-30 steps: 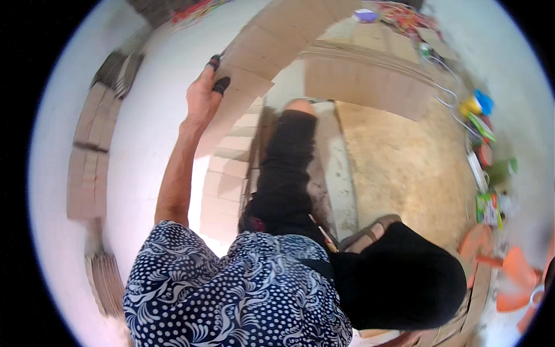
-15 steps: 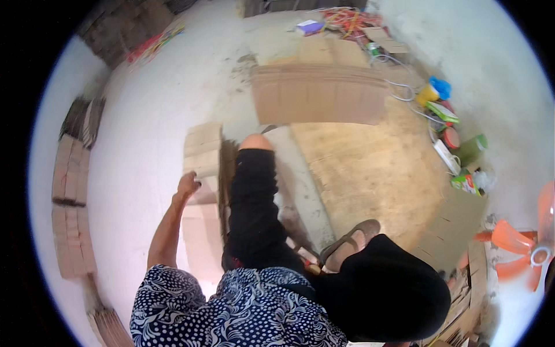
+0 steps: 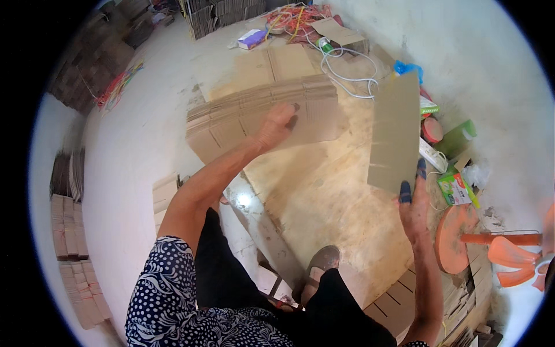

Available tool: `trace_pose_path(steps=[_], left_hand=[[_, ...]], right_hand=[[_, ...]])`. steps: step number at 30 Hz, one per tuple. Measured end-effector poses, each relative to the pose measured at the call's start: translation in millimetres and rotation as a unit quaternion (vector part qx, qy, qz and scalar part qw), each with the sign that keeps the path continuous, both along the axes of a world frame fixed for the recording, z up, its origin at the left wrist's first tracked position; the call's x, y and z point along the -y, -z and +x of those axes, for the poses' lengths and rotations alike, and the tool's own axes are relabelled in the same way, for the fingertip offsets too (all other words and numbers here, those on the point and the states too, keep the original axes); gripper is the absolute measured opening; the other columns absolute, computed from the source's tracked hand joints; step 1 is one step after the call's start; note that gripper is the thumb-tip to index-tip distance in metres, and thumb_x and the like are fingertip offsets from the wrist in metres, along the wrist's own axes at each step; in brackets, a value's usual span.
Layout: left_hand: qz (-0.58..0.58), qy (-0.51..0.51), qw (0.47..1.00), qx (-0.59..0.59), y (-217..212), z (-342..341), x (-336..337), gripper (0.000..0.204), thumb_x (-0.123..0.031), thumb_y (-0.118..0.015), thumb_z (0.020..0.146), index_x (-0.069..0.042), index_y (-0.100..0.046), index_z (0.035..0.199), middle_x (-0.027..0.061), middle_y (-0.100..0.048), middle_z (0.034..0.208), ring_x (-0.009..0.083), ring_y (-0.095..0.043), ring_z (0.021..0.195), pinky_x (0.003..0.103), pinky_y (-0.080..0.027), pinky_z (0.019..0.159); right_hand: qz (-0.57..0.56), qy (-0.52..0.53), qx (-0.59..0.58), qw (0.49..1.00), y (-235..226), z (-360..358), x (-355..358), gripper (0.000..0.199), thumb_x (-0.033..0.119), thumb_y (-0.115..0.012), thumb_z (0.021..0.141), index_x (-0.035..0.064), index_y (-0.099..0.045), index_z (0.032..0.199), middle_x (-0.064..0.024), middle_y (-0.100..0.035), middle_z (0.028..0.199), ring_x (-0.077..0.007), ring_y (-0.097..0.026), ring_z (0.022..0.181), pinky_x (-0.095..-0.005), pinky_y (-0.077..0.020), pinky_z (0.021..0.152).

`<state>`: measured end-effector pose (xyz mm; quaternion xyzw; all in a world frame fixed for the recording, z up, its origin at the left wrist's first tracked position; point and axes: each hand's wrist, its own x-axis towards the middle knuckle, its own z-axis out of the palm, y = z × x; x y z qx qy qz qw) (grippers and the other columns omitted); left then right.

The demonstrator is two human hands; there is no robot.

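My left hand is over the front of a thick stack of brown cardboard sheets, its bent fingers a little apart. Dark covers sit on its fingertips. I see nothing held in it, though part of the fingers is hidden. On the right, my right hand grips a flat greyish-brown cardboard sheet by its near end. Dark covers show on two of its fingertips too. The sheet is raised over the right side of a wooden board, hiding part of the clutter behind it.
A low cardboard pile stands left of my knee. Along the right wall lie a green bottle, a green-and-white box, a power strip and an orange fan. Slotted cardboard lies near my right forearm. Tangled straps lie at the back.
My left hand has left the low pile and moved right and forward to the thick stack. My right hand has come into clear view, with the cardboard sheet raised forward and to the left.
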<state>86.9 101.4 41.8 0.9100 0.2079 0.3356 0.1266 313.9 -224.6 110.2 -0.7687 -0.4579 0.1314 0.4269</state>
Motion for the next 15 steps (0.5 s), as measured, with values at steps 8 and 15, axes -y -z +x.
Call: trace_pose_path(steps=[8,15], left_hand=[[0.062,-0.106,0.965,-0.231,1,13,-50,0.035,-0.008,-0.068,0.068,-0.005,-0.054,0.1,0.0176,-0.054,0.11,0.0403,-0.049,0.106,0.047,-0.042,0.084],[-0.094,-0.015,0.972,-0.216,-14,3,-64,0.014,-0.008,-0.06,0.073,-0.001,-0.058,0.085,0.0193,-0.062,0.085,0.0373,-0.059,0.086,0.047,-0.045,0.073]], right_hand=[[-0.017,-0.041,0.036,0.998,61,25,-67,0.061,-0.001,-0.046,0.09,0.0061,-0.021,0.145,-0.0226,-0.059,0.086,-0.0313,-0.052,0.058,-0.0374,-0.0454,0.056],[-0.088,-0.063,0.023,0.994,50,30,-92,0.073,-0.006,-0.049,0.08,0.0061,-0.018,0.145,-0.0264,-0.058,0.079,-0.0431,-0.057,0.066,-0.0447,-0.0441,0.059]])
